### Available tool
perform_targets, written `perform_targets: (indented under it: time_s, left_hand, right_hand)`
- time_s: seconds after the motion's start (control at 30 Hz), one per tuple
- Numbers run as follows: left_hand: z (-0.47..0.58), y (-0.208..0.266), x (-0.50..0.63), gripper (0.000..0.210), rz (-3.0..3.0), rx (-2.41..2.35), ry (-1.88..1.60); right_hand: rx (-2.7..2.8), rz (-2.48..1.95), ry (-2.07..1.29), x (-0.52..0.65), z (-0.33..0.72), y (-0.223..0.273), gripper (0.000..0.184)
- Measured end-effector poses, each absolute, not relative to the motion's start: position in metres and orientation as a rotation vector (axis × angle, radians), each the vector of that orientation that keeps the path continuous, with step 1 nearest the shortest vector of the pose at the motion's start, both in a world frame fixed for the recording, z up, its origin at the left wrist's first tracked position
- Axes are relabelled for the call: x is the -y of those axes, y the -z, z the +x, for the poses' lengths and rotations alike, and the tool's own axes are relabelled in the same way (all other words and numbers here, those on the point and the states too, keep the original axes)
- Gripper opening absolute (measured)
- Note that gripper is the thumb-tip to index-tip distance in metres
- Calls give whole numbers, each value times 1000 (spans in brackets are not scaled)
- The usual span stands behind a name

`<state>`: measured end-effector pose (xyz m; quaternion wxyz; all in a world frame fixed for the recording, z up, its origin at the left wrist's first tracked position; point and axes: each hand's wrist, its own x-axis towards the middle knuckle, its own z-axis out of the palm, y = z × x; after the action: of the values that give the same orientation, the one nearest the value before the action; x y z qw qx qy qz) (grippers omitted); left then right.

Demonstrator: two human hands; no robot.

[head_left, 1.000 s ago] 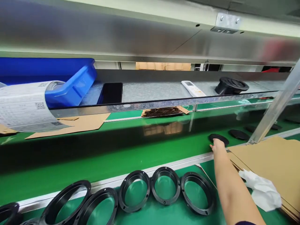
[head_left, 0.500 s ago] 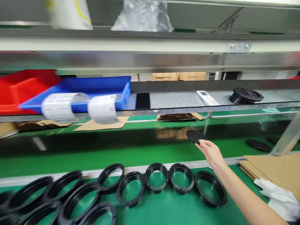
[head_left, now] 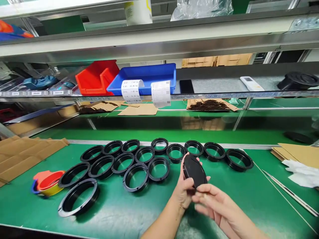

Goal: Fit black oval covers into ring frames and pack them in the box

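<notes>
A flat black round disc (head_left: 194, 171), like a cover, stands tilted in my left hand (head_left: 183, 192). The left thumb lies across its near lower side and the other fingers wrap behind it. My right hand (head_left: 219, 207) is at the disc's lower edge, with thumb and fingertips pressed together in a pinch. Motion blurs those fingers, and what they hold, if anything, cannot be made out. Behind both hands, several black rings stand on the green bench, among them one ring (head_left: 176, 160) close to the disc and another ring (head_left: 245, 168) at the right.
Tape rolls (head_left: 51, 184) and a large ring (head_left: 66, 212) lie at the left. Cardboard sheets (head_left: 299, 154), white tissue (head_left: 300, 179) and a thin metal strip (head_left: 289, 191) are to the right. A shelf above carries a blue tray (head_left: 147, 73), a red bin (head_left: 99, 76) and a phone (head_left: 186, 87).
The disc has come from the back of the bench, where my right hand held it, down to the front. My left hand has entered and holds it. The view has turned left and down.
</notes>
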<state>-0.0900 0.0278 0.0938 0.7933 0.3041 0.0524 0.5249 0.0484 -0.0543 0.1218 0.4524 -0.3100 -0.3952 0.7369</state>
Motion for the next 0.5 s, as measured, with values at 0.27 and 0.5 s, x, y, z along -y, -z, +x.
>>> perform_targets:
  time_s: [0.27, 0.5]
  left_hand:
    - [-125, -42, -38, 78, 608, -63, -871]
    - [-134, -41, -37, 90, 594, -7, -874]
  right_hand:
    - [1989, -1082, -569, 36, 42, -144, 48]
    - [2250, -820, -639, 30, 14, -141, 50]
